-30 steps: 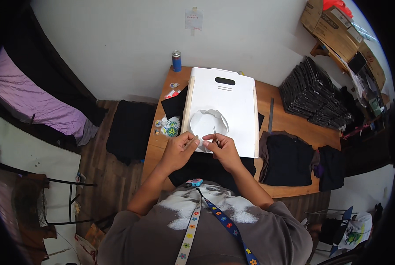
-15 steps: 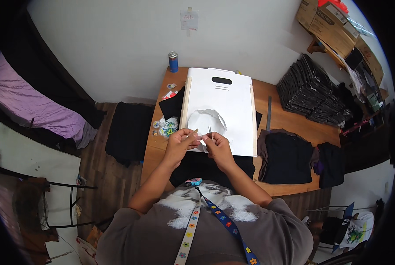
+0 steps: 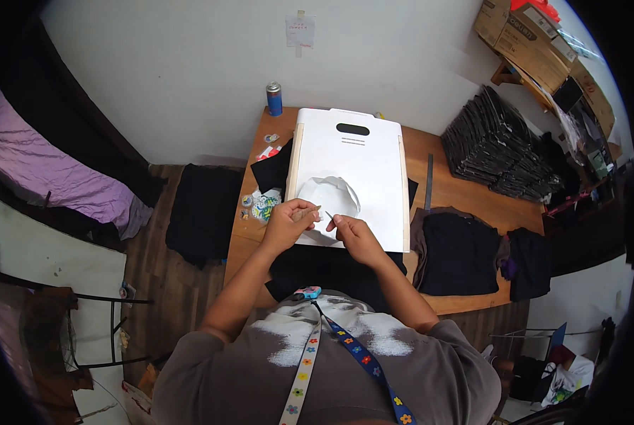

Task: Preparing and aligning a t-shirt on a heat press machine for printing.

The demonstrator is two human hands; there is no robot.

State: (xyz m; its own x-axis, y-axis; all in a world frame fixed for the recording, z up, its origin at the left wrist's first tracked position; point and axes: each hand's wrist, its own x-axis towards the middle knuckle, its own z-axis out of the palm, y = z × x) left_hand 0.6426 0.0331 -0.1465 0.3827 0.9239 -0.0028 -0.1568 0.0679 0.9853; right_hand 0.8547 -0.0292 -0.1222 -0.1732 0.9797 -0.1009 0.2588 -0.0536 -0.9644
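Observation:
Both of my hands are over the near end of a white board (image 3: 370, 166). My left hand (image 3: 288, 223) is closed in a pinch on a small pale piece too tiny to name. My right hand (image 3: 354, 234) grips slim pointed tweezers (image 3: 329, 215), tilted toward the left fingertips, with a small gap between them. Just beyond the fingers, a thin white rounded rim (image 3: 345, 187) of paper or cloth lies on the board; its near part is hidden by my hands. Black fabric (image 3: 331, 268) hangs at the board's near edge.
Left of the board lie colourful round stickers (image 3: 265, 205) and black cloth (image 3: 273, 170). A blue spray can (image 3: 274, 99) stands at the far left corner. Folded dark garments (image 3: 462, 251), a metal ruler (image 3: 429, 180) and a stack of black packages (image 3: 497, 149) are on the right.
My right hand has shifted slightly right and down, drawing the tweezers away from my left fingertips. My left hand stays pinched, a little farther left in view.

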